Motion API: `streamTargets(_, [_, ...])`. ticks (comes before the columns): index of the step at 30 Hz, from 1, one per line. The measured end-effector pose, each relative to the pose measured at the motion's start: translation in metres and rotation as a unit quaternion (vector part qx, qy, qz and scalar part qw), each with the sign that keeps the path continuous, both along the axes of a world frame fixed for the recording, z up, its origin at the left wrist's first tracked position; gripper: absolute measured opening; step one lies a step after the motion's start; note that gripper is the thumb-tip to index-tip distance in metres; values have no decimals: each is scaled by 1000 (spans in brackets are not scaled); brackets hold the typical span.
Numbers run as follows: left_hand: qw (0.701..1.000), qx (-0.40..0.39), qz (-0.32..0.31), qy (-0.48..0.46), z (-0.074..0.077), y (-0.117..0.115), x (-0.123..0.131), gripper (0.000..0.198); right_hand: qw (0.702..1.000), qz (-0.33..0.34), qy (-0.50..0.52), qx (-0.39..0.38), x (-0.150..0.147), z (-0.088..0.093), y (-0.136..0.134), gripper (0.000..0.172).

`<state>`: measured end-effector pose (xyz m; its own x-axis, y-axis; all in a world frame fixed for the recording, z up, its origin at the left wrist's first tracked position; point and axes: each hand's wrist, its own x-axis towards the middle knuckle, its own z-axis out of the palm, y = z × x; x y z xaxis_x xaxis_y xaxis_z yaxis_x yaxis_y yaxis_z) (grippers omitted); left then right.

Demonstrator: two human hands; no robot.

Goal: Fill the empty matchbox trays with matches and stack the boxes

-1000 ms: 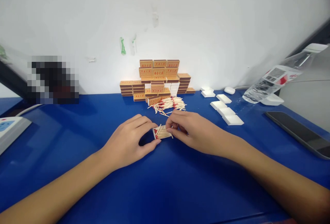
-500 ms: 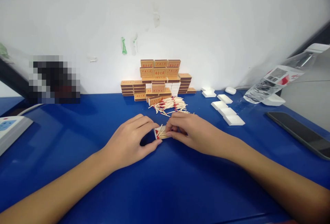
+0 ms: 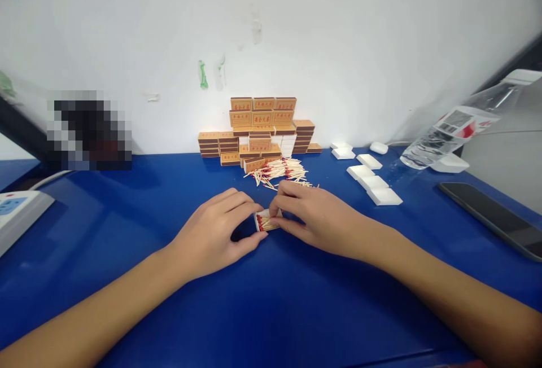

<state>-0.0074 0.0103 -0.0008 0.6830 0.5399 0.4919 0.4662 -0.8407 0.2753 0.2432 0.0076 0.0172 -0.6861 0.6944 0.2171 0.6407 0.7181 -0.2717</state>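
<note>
A small white matchbox tray (image 3: 256, 223) lies on the blue table, holding red-tipped matches (image 3: 263, 222). My left hand (image 3: 214, 230) grips the tray's left end between thumb and forefinger. From the other side my right hand (image 3: 309, 210) reaches over the tray, its fingertips pinched together on the matches; they hide the tray's right part, so how many matches they grip cannot be seen. Just beyond the hands is a loose pile of matches (image 3: 282, 171).
Stacked matchboxes (image 3: 262, 119) stand against the wall behind the pile. White matchbox trays (image 3: 384, 196) lie to the right, near a tilted plastic bottle (image 3: 453, 125), a white earphone case (image 3: 378, 148) and a dark phone (image 3: 493, 215). A white power strip (image 3: 25, 213) sits at the left edge.
A match that stuck up at a slant in the tray now lies down with the others. My right hand has shifted slightly left over the tray; my left hand is nearly still.
</note>
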Motion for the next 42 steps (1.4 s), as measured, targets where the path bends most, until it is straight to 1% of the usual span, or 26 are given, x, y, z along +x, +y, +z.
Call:
streamTargets(4, [1000, -3, -1, 1, 1, 0, 0, 22, 1000, -6, -17, -16, 1, 1, 1, 13])
streamTargets(6, [1000, -6, -1, 4, 1, 0, 0, 22, 1000, -5, -9, -24, 0, 1, 1, 13])
streamTargets(9, [1000, -9, -1, 6, 2, 0, 0, 23, 999, 2, 2, -32, 0, 1, 0, 16])
streamTargets(17, [1000, -12, -5, 6, 1, 0, -1, 22, 1000, 3, 5, -17, -1, 2, -1, 20])
streamTargets(22, [1000, -10, -3, 6, 0, 1, -1, 23, 1000, 1, -15, -21, 0, 2, -1, 22])
streamTargets(25, [1000, -11, -3, 7, 1, 2, -1, 23, 1000, -4, -16, -16, 0, 2, -1, 20])
streamTargets(28, [1000, -11, -2, 10, 1, 1, -1, 23, 1000, -1, -11, -17, 0, 1, -1, 19])
streamTargets(33, [1000, -9, 0, 7, 0, 1, -2, 26, 999, 16, 2, -37, -3, 1, -1, 24])
streamTargets(37, [1000, -16, 2, 13, 0, 2, -2, 26, 998, 18, 6, -53, -4, 2, -1, 22])
streamTargets(42, [999, -25, 9, 20, 2, 1, -1, 25, 999, 5, -8, -34, 0, 3, -1, 18])
